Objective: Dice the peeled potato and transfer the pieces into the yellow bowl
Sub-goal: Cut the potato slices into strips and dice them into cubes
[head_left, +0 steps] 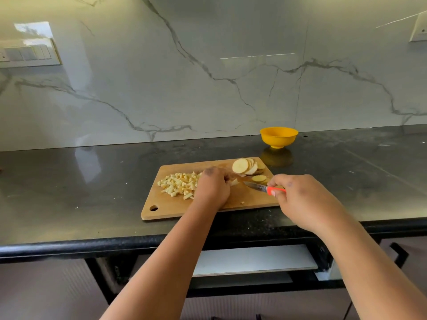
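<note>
A wooden cutting board (249,199) lies on the dark counter. A heap of diced potato (179,184) sits on its left part. Round potato slices (246,166) lean in a stack at the board's far right, with one slice (259,178) lying flat nearer me. My left hand (213,187) is curled over a piece of potato (233,182) in the board's middle; most of that piece is hidden. My right hand (302,199) grips the orange handle of a knife (256,186), whose blade points left toward the covered piece. The yellow bowl (279,136) stands beyond the board near the wall.
The black counter (80,185) runs left and right of the board, its front edge just below the board. A marble backsplash rises behind. Switch plates hang on the wall at far left (27,53) and far right (418,31). A drawer (254,260) below the counter stands slightly open.
</note>
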Tool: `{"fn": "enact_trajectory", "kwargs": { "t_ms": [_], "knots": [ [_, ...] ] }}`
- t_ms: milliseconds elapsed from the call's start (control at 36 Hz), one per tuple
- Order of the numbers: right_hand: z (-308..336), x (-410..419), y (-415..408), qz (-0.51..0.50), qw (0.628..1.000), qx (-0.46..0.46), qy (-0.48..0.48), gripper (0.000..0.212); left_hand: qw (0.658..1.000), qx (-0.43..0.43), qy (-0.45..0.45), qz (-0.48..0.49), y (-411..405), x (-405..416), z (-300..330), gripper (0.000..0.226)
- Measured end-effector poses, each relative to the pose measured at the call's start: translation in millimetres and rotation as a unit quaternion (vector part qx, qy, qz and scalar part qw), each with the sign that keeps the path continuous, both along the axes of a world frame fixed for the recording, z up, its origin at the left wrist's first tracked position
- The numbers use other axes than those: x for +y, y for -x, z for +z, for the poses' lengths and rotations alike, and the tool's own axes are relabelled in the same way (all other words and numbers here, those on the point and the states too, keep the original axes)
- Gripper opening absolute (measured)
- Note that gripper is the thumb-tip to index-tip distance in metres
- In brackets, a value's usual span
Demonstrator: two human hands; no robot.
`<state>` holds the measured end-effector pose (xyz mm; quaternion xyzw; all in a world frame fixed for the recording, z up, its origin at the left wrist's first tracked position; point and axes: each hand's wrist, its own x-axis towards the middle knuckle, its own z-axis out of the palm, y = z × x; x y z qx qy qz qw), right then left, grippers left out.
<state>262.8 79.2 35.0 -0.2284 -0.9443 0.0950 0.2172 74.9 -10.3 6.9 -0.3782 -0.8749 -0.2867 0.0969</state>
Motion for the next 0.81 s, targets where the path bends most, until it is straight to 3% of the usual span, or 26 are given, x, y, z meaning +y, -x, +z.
{"fn": "enact_trajectory", "kwargs": {
  "t_ms": [278, 528, 639, 722, 806],
  "knots": [
    [9, 1, -8, 0.003, 1.000, 0.025, -0.002, 0.019, 0.996, 0.026, 0.085, -0.020, 6, 4, 3, 0.031],
    [7, 6, -8, -0.006, 1.000, 0.030, -0.002, 0.018, 0.994, 0.026, 0.090, -0.050, 9, 10, 9, 0.017],
    [7, 10, -8, -0.008, 0.999, 0.036, 0.011, 0.017, 0.998, -0.035, 0.018, -0.045, 19, 3, 7, 0.008],
    [7, 12, -8, -0.012, 0.999, 0.035, 0.007, 0.017, 0.992, -0.098, 0.045, -0.071, 23, -1, 8, 0.010],
    [6, 12, -6, -0.009, 0.999, 0.033, 0.004, 0.017, 0.992, -0.086, 0.074, -0.062, 22, 0, 8, 0.009]
  ]
}}
